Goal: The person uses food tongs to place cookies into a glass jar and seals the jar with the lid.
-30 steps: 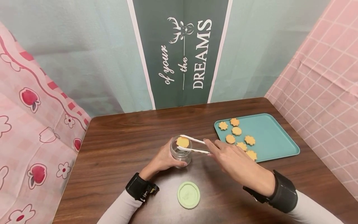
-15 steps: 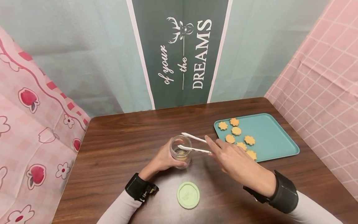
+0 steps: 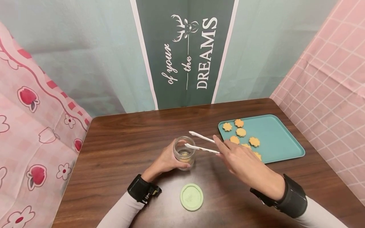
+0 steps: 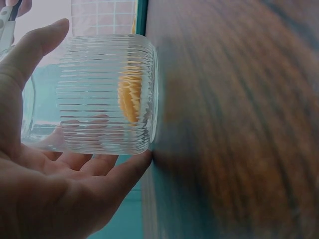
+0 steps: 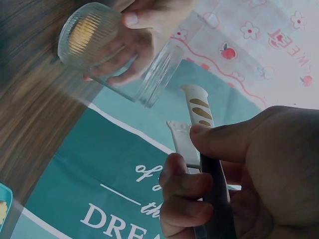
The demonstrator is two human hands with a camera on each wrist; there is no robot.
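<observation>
**Tongs above the jar, one cookie inside**

We see the left hand (image 3: 166,160) wrapped around a ribbed glass jar (image 3: 184,152) that stands upright on the dark wooden tabletop (image 3: 128,148). The thumb lies along one side of the glass and the fingers curl round the other, which the left wrist view shows plainly. A single orange cookie (image 4: 130,95) rests at the bottom of the jar, visible through the ribbed wall.

Our right hand (image 3: 242,160) grips a pair of white tongs (image 3: 203,143), the thumb and fingers closed on the handle end. The two arms of the tongs are spread apart and carry nothing between them. Their tips point toward the jar: the nearer tip sits over the jar's open mouth, the farther one just beyond its rim. In the right wrist view we see the tips free of the glass, though how high they stand above the rim we cannot tell.

A round pale green lid (image 3: 191,197) lies flat on the tabletop, just in front of the jar and between the two forearms, touching neither hand.

To the right, a teal tray (image 3: 280,139) lies near the tabletop's right edge. Several flower-shaped cookies (image 3: 240,132) are scattered over its left half, and our right hand partly covers the nearest ones. Both wrists wear black straps over light sleeves.
</observation>
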